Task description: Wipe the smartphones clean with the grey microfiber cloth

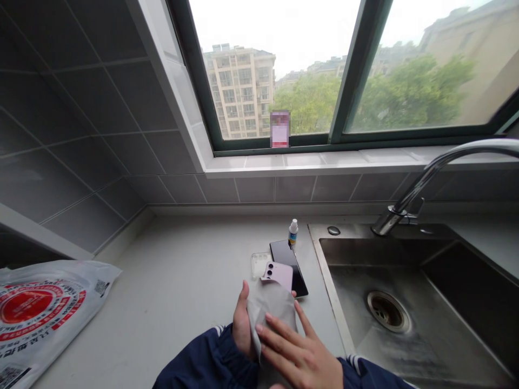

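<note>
My left hand (242, 324) is wrapped round a lilac smartphone (283, 274), its thumb pointing up along the left edge. A soft grey cloth (272, 302) covers the lower part of the phone's back, leaving the camera lenses at the upper left bare. Stretched out flat, the fingers of my right hand (298, 351) lie on the cloth and press it against the phone. Just beyond, a dark flat tablet or large phone (299, 278) rests on the counter. Beside it lies a clear phone case (259, 263). A small white-capped bottle (293, 231) stands upright behind them.
To the right is a steel sink (348, 302) with a chrome faucet (417, 183). A white plastic bag with red print (48, 313) lies at the left on the pale counter (162, 292). A window with a tiled sill (300, 160) is ahead.
</note>
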